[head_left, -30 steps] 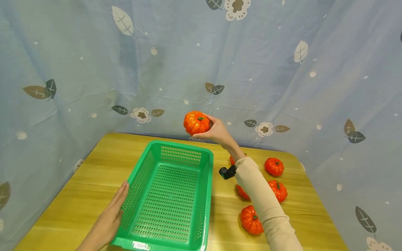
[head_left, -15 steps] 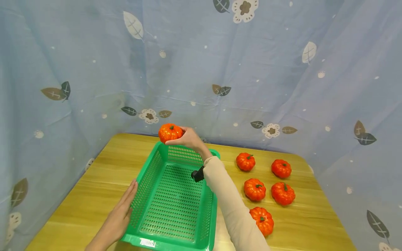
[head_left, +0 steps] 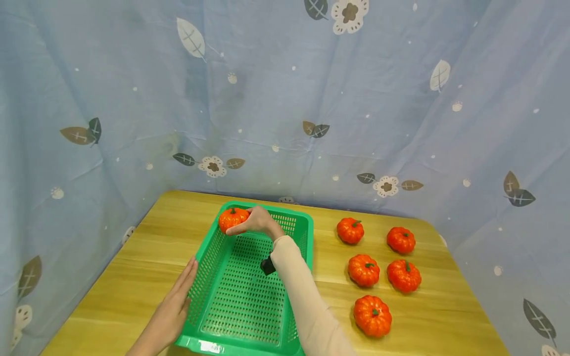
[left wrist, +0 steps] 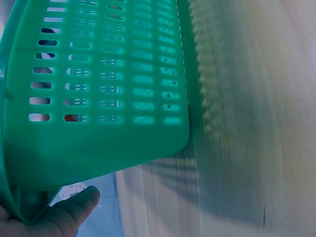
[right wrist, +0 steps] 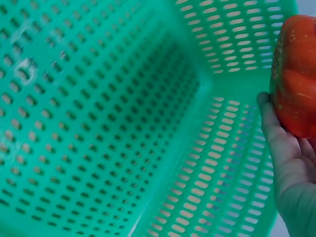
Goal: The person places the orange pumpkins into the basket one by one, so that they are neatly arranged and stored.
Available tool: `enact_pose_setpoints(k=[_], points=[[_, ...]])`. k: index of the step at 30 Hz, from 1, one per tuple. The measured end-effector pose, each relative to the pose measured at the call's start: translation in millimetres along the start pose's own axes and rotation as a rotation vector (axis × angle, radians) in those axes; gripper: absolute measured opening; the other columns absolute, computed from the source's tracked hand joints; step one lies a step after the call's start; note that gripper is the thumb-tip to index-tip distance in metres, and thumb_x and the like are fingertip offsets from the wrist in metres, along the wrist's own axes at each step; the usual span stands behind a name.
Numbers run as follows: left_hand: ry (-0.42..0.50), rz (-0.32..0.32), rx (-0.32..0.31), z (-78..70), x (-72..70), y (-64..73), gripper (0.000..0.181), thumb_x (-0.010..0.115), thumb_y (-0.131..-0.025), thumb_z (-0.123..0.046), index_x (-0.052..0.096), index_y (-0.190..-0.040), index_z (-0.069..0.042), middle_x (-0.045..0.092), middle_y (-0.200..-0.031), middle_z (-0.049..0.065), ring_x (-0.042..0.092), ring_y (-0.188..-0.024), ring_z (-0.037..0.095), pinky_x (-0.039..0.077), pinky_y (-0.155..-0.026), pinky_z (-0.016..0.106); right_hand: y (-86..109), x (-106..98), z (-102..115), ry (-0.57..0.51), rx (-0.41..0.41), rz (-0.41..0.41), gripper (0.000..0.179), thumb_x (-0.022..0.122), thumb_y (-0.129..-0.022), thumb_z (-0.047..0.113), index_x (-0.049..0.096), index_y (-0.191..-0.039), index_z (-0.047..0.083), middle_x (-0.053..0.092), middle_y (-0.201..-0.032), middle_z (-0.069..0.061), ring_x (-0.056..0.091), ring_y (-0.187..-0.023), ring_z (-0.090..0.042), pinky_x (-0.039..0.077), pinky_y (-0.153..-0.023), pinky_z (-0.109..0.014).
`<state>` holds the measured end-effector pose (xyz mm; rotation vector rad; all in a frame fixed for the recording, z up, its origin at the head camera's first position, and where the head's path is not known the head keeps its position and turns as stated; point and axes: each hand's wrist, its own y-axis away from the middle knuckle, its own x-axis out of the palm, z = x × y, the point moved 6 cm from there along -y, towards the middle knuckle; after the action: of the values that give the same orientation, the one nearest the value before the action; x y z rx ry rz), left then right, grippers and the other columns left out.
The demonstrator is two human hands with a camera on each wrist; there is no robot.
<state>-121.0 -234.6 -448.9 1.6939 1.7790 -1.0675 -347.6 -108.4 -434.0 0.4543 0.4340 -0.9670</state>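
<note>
In the head view my right hand (head_left: 258, 221) grips a small orange-red pumpkin (head_left: 232, 220) with a green stem. It holds the pumpkin over the far left corner of a green plastic basket (head_left: 206, 247), level with the rim. The right wrist view shows the fingers (right wrist: 282, 148) against the side of the pumpkin (right wrist: 298, 74), with the perforated basket wall behind. My left hand (head_left: 171, 309) rests along the left rim, its fingers straight. One digit (left wrist: 74, 207) shows beside the rim in the left wrist view.
Several more pumpkins sit on the wooden table (head_left: 120, 291) right of the basket, among them a near pumpkin (head_left: 372, 316) and a far pumpkin (head_left: 350, 231). A blue patterned curtain (head_left: 267, 99) hangs behind the table.
My right hand has carried the pumpkin left and down, from above the table's back edge to the basket's far left corner. The left hand stays at the rim.
</note>
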Motion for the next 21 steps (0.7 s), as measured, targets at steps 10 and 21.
enact_pose_setpoints(k=[10,21], points=[[0.025,0.048,-0.031,0.5,5.6,-1.3,0.078,0.044,-0.083,0.015,0.007,-0.145,-0.013,0.0,-0.151,-0.001,0.022,-0.129,0.034,0.024,-0.103,0.033,-3.8,10.3,-29.5,0.234,0.077,-0.017,0.065,0.081,-0.054,0.048,0.06,-0.099,0.005,0.056,-0.082,-0.002,0.054,-0.069,-0.016,0.051,-0.065,-0.034],[0.049,0.082,-0.076,4.9,8.8,-4.0,0.078,0.044,-0.084,0.012,0.005,-0.145,-0.016,-0.002,-0.151,-0.004,0.015,-0.131,0.026,0.019,-0.104,0.023,-0.7,26.4,-53.0,0.199,0.11,-0.023,0.072,0.082,-0.056,0.043,0.056,-0.114,0.007,0.058,-0.098,-0.004,0.056,-0.084,-0.017,0.051,-0.068,-0.031]])
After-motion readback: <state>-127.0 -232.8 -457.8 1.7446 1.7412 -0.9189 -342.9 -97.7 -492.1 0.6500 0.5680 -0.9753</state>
